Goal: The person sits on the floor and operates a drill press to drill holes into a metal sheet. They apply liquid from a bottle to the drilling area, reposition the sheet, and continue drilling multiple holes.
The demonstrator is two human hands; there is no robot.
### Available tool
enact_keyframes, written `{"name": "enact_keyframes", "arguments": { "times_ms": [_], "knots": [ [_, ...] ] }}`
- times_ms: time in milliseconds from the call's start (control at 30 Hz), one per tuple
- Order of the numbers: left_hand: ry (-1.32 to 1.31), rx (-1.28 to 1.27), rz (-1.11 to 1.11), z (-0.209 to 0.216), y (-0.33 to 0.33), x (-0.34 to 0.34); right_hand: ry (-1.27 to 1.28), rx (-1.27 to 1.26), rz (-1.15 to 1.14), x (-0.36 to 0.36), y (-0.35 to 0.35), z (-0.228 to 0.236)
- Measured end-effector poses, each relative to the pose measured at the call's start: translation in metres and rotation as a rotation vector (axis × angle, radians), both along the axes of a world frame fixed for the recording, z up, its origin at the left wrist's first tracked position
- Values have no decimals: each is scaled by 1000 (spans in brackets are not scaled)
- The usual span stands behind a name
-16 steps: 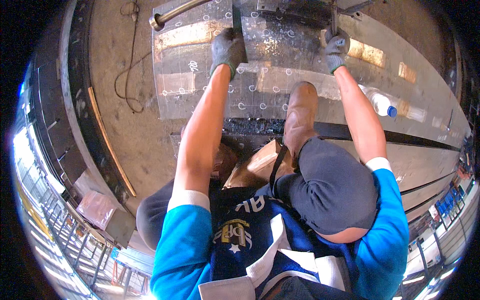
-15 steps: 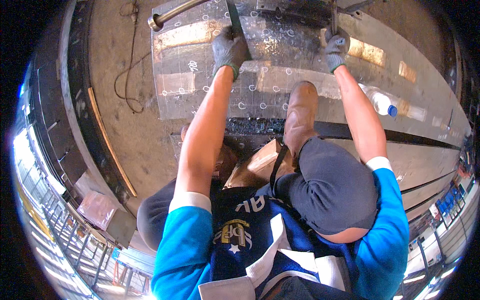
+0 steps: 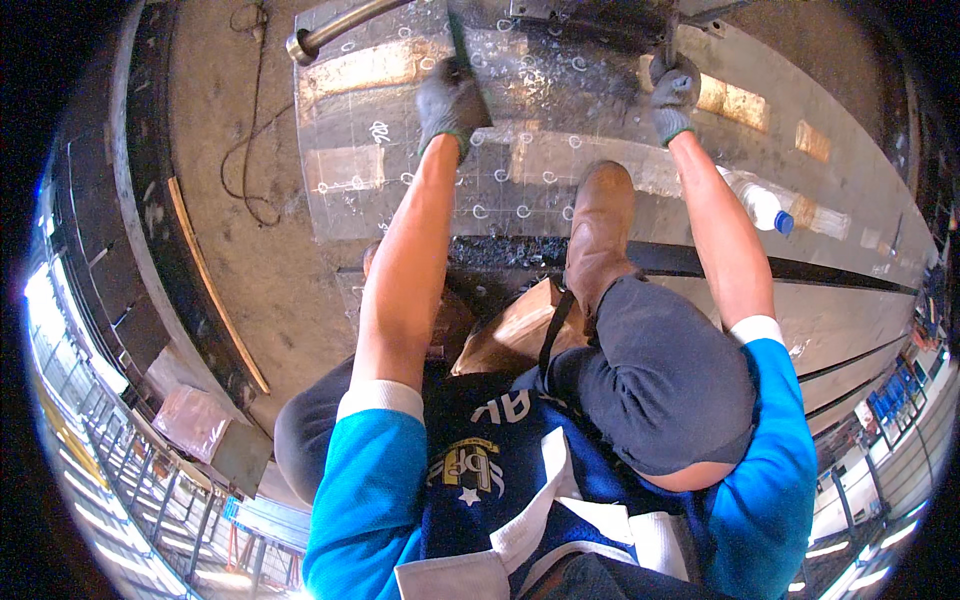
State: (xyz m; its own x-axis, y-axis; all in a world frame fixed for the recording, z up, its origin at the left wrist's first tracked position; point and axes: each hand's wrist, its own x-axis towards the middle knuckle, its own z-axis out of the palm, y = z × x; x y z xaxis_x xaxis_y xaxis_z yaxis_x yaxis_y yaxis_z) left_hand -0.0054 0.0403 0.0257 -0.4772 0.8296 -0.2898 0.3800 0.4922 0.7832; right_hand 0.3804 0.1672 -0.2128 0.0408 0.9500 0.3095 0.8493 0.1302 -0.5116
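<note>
Both my hands wear grey knitted gloves with green cuffs and reach over a dark metal plate [image 3: 340,215] marked with chalk circles and lines. My left hand [image 3: 447,105] is closed around a dark flat strip [image 3: 462,45] that runs up towards the top edge of the view. Farther right, my right hand [image 3: 675,95] is wrapped round an upright metal handle [image 3: 671,38] beside a dark steel assembly [image 3: 590,22]. Small shiny shavings [image 3: 540,90] lie scattered on the plate between my hands.
My brown boot [image 3: 602,215] rests at the plate's near edge, beside a wooden block [image 3: 515,325]. A clear bottle with a blue cap [image 3: 765,208] lies right of my right forearm. A metal pipe [image 3: 345,28] crosses the plate's far left corner. A cable [image 3: 235,170] trails over the floor.
My left hand has shifted slightly left and nearer, still closed on the strip. My right hand stays on the handle. The whole view has moved a little.
</note>
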Motion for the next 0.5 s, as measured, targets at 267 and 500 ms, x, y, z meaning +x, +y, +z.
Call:
{"name": "enact_keyframes", "arguments": {
  "times_ms": [267, 500],
  "knots": [
    [-115, 179, -55, -6, 6, -1, 492, -87, -150, -15, -9, 22],
    [-393, 109, 223, 1, 2, 4, 159, 265, -44, -56, -15, 110]
  ]
}}
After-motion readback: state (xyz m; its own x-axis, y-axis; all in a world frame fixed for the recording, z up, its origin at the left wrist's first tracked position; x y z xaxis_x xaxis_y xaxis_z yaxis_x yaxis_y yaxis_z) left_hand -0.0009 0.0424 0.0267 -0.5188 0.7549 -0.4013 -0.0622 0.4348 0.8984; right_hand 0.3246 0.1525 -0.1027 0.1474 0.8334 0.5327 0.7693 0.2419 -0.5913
